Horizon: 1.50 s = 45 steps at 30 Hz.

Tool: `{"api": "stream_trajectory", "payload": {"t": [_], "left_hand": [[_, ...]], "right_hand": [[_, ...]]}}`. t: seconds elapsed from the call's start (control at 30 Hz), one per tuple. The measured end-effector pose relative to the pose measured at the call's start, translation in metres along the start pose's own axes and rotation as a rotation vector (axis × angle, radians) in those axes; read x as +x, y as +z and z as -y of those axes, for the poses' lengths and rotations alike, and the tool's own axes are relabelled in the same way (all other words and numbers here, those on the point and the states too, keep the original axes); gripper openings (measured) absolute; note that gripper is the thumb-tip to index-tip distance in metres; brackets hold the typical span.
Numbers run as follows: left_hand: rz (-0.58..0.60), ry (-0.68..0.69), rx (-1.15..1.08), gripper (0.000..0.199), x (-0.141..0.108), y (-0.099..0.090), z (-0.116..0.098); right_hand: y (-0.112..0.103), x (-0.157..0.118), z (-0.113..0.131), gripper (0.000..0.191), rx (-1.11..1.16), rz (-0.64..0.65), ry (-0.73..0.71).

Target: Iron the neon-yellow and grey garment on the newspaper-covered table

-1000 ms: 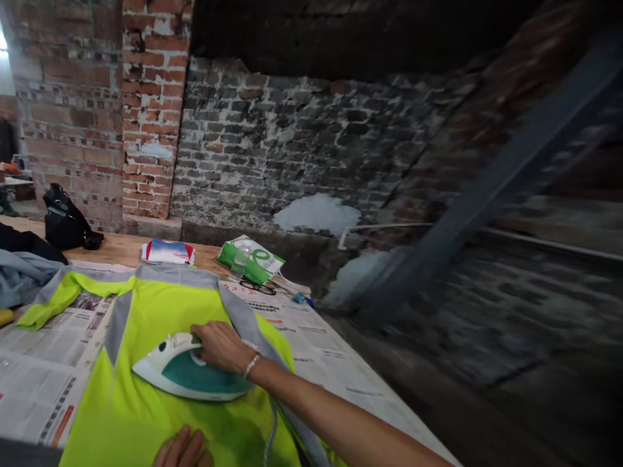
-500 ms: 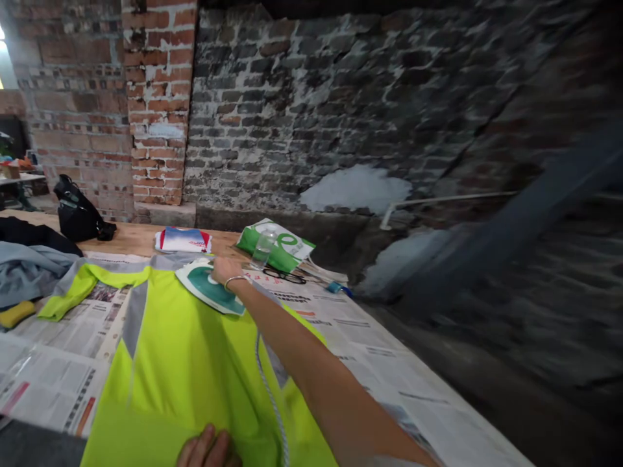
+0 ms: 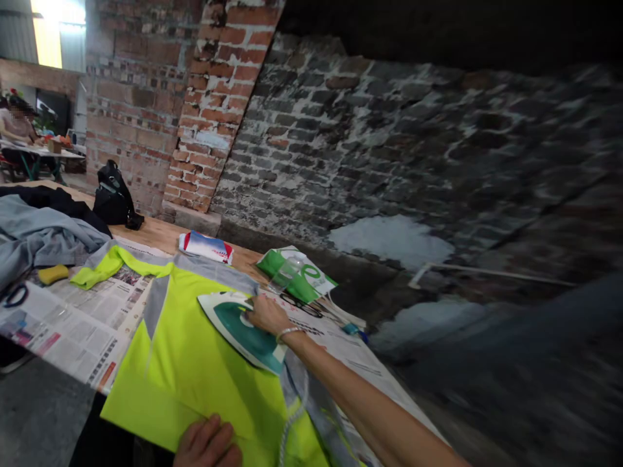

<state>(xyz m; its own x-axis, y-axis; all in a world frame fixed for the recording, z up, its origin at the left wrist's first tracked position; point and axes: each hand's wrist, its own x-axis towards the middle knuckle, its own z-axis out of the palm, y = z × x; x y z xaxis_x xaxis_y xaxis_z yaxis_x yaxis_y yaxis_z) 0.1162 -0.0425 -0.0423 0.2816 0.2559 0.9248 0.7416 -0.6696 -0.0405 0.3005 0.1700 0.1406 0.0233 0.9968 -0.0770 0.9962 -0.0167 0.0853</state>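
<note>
head view: the right hand (image 3: pixel 267 315) is closed round the handle of a white and teal steam iron (image 3: pixel 236 327), and the fingertips are hidden on the far side. a thin bracelet (image 3: pixel 289 333) sits on that wrist. the iron rests on a neon yellow hi-vis shirt (image 3: pixel 195 363), near the grey band along its upper edge, and has moved further up the shirt since the earlier view. the left hand (image 3: pixel 207 444) lies flat on the shirt at bottom centre, fingers slightly spread, cut off by the frame edge, so the thumb can't be made out. a braided iron cord (image 3: pixel 292 415) runs down past the right forearm. newspaper (image 3: pixel 73 331) lies under the shirt on a wooden table (image 3: pixel 165 237). further up are a folded printed cloth (image 3: pixel 205 247), a green and white bag (image 3: pixel 296 275), a clear glass (image 3: pixel 287 272) and dark glasses (image 3: pixel 300 306). a yellow sponge (image 3: pixel 53 274) and a grey jacket (image 3: pixel 39 237) are at left. a black backpack (image 3: pixel 113 198) sits upper left, and a seated person (image 3: pixel 17 123) is far off, too small to make out their hands.
</note>
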Motion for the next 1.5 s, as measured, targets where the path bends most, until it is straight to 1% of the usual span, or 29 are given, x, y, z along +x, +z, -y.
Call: {"api": "stream_trajectory", "payload": {"t": [0.13, 0.2, 0.27, 0.33, 0.4, 0.5, 0.57, 0.63, 0.73, 0.8, 0.9, 0.97, 1.03, 1.13, 1.27, 1.4, 1.5], "left_hand": [[0.050, -0.012, -0.027, 0.037, -0.003, -0.006, -0.002], [0.076, -0.006, -0.033, 0.040, -0.006, -0.005, -0.003], [0.100, -0.003, -0.038, 0.043, -0.009, -0.005, -0.003], [0.114, 0.002, -0.040, 0.041, -0.011, -0.005, -0.004], [0.127, -0.001, -0.049, 0.037, -0.012, -0.005, -0.005], [0.163, -0.042, -0.091, 0.031, -0.010, -0.009, -0.007], [0.198, -0.056, -0.116, 0.030, -0.008, -0.012, -0.007], [0.221, -0.043, -0.126, 0.030, -0.006, -0.015, -0.006], [0.207, -0.022, -0.114, 0.028, -0.003, -0.017, -0.004], [0.185, -0.018, -0.093, 0.029, -0.003, -0.016, -0.005], [0.173, -0.030, -0.069, 0.031, -0.002, -0.014, -0.006], [0.180, -0.033, -0.077, 0.030, -0.001, -0.014, -0.006], [0.187, -0.032, -0.097, 0.030, 0.000, -0.016, -0.005], [0.198, -0.027, -0.130, 0.036, 0.001, -0.018, -0.003], [0.201, -0.033, -0.121, 0.035, 0.000, -0.017, -0.001], [0.198, 0.019, -0.096, 0.036, -0.005, -0.014, 0.001], [0.169, 0.036, -0.097, 0.041, -0.006, -0.013, 0.005]], "right_hand": [[0.008, -0.061, 0.005, 0.024, 0.013, 0.063, -0.154], [0.009, -0.084, 0.009, 0.020, 0.009, 0.087, -0.234], [0.008, -0.097, 0.013, 0.019, -0.016, 0.104, -0.284], [0.006, -0.098, 0.017, 0.019, -0.045, 0.106, -0.294], [0.004, -0.090, 0.022, 0.021, -0.064, 0.093, -0.274], [0.002, -0.061, 0.030, 0.024, -0.072, 0.040, -0.236], [0.000, -0.034, 0.033, 0.027, -0.058, -0.008, -0.217], [-0.002, -0.003, 0.035, 0.031, -0.037, -0.040, -0.190], [-0.005, 0.042, 0.034, 0.037, -0.013, -0.063, -0.123], [-0.008, 0.066, 0.032, 0.039, -0.007, -0.075, -0.074], [-0.011, 0.088, 0.028, 0.042, -0.009, -0.079, -0.021], [-0.012, 0.090, 0.026, 0.042, -0.016, -0.071, -0.015], [-0.012, 0.084, 0.024, 0.041, -0.021, -0.054, -0.043], [-0.011, 0.058, 0.024, 0.037, -0.023, -0.009, -0.140], [-0.008, 0.001, 0.029, 0.025, -0.017, 0.029, -0.283], [-0.005, -0.058, 0.034, 0.020, -0.015, 0.055, -0.435], [-0.004, -0.082, 0.033, 0.017, -0.029, 0.080, -0.510]]}}
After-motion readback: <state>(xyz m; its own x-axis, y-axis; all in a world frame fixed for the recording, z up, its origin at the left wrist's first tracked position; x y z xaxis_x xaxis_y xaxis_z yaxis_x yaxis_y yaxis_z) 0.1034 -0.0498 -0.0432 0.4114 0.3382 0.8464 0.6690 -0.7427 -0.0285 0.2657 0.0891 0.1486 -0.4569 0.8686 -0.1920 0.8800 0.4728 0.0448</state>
